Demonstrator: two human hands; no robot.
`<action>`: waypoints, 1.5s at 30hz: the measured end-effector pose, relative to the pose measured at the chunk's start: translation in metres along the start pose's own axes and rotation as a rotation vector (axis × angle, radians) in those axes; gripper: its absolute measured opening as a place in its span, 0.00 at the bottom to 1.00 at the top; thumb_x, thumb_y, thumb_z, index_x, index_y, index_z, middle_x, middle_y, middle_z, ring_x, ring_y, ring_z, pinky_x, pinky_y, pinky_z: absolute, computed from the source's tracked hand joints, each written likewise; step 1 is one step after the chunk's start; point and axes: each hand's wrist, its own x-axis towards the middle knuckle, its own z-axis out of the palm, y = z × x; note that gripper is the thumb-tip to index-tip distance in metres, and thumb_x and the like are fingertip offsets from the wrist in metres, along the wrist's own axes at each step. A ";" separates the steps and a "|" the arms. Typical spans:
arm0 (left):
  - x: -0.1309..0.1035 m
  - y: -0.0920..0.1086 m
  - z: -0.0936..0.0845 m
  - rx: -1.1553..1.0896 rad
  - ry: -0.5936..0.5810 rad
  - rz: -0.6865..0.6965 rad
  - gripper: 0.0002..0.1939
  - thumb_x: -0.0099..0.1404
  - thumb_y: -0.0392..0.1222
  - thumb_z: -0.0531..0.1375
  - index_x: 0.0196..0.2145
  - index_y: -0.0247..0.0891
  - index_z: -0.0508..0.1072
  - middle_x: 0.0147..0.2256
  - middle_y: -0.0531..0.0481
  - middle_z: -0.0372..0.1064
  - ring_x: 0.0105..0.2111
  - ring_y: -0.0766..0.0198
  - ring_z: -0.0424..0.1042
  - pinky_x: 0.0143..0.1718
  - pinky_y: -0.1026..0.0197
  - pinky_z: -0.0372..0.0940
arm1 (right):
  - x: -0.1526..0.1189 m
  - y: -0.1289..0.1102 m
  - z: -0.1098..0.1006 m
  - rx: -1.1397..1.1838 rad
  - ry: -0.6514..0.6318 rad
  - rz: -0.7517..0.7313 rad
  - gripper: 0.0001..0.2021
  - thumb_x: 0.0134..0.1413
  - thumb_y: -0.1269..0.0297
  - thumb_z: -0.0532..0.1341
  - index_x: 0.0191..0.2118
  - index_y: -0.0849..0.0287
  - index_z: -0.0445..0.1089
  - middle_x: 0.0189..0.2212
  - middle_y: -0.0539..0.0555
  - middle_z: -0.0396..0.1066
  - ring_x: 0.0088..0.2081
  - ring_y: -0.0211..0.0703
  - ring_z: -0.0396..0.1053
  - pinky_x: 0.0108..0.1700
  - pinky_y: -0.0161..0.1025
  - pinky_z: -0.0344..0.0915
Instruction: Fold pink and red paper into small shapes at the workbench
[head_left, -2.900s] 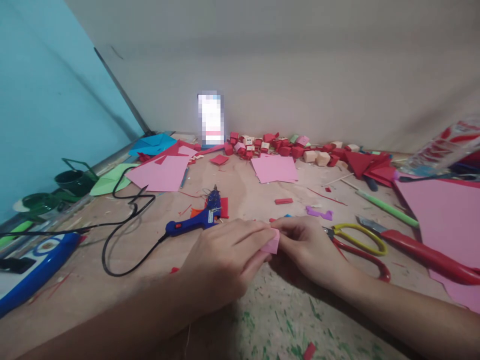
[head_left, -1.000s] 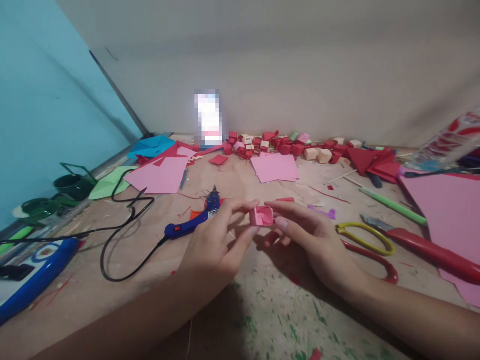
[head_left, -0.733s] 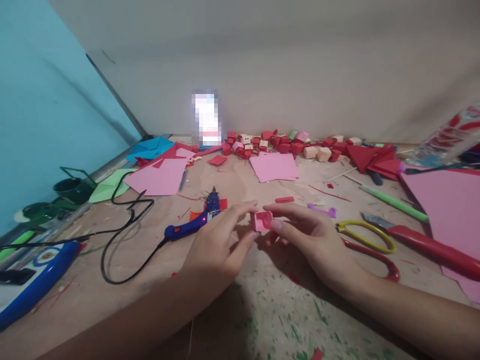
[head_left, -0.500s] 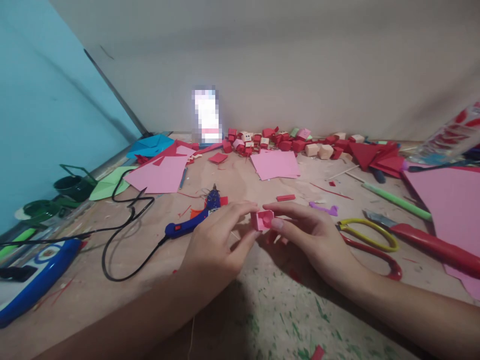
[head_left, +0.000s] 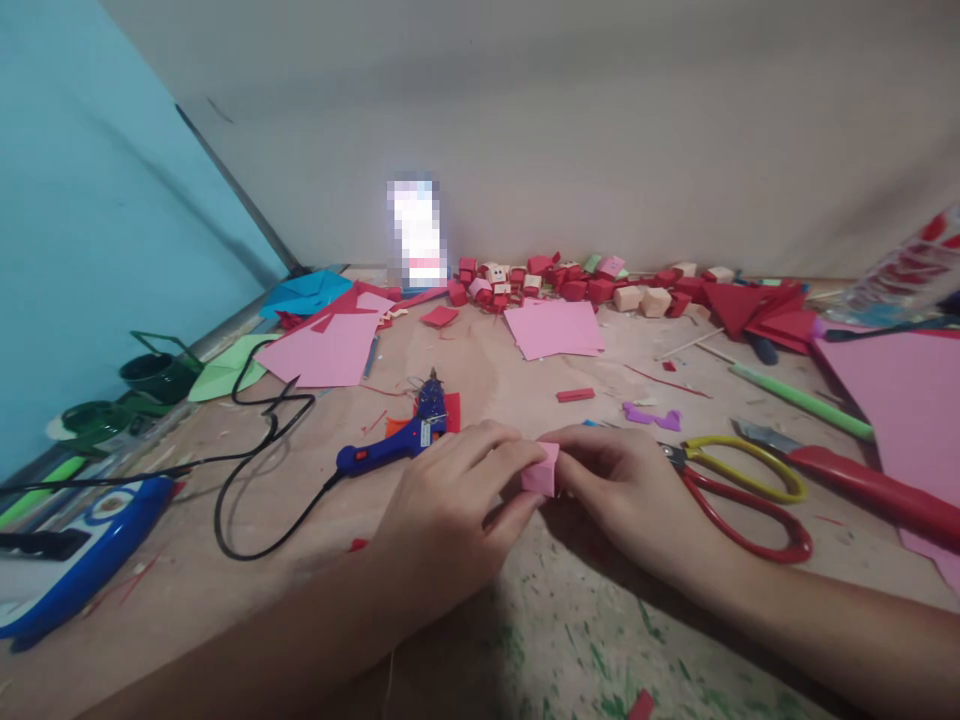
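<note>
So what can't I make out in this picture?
All in the head view:
Small pink paper box: inside, hidden behind its own walls.
Bright upright screen: content, pixelated.
Yellow-and-red-handled metal scissors: blade tips, behind the right hand.
Clear red-labelled plastic bottle: cut off, right edge.

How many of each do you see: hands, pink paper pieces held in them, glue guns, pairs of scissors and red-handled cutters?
Hands, left hand and right hand: 2
Held pink paper piece: 1
Blue glue gun: 1
Scissors: 1
Red-handled cutter: 1
Total: 6
</note>
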 end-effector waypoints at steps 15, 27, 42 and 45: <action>-0.002 0.002 0.000 0.013 -0.012 0.013 0.09 0.69 0.36 0.63 0.47 0.39 0.74 0.43 0.49 0.76 0.42 0.59 0.75 0.45 0.56 0.70 | 0.002 -0.004 -0.002 -0.104 0.035 -0.050 0.11 0.56 0.64 0.58 0.28 0.62 0.75 0.25 0.52 0.74 0.28 0.40 0.66 0.30 0.34 0.62; 0.002 0.005 -0.003 0.062 0.017 0.072 0.08 0.69 0.33 0.62 0.46 0.38 0.73 0.43 0.48 0.77 0.41 0.59 0.76 0.42 0.56 0.70 | 0.000 0.001 0.001 0.020 -0.005 -0.042 0.11 0.57 0.64 0.58 0.28 0.61 0.74 0.26 0.52 0.71 0.29 0.40 0.65 0.30 0.33 0.61; 0.003 0.005 -0.004 0.050 0.010 0.060 0.11 0.67 0.31 0.63 0.47 0.38 0.74 0.43 0.47 0.77 0.41 0.58 0.76 0.43 0.55 0.70 | -0.004 -0.001 0.002 0.036 -0.003 0.008 0.11 0.57 0.66 0.59 0.25 0.62 0.71 0.23 0.49 0.62 0.27 0.36 0.56 0.27 0.32 0.55; 0.003 0.005 -0.004 0.048 0.013 0.063 0.10 0.68 0.32 0.63 0.47 0.39 0.74 0.43 0.48 0.77 0.41 0.59 0.76 0.42 0.55 0.70 | -0.003 -0.003 0.001 0.022 -0.003 -0.004 0.12 0.57 0.65 0.59 0.25 0.62 0.72 0.22 0.49 0.61 0.26 0.36 0.55 0.26 0.32 0.53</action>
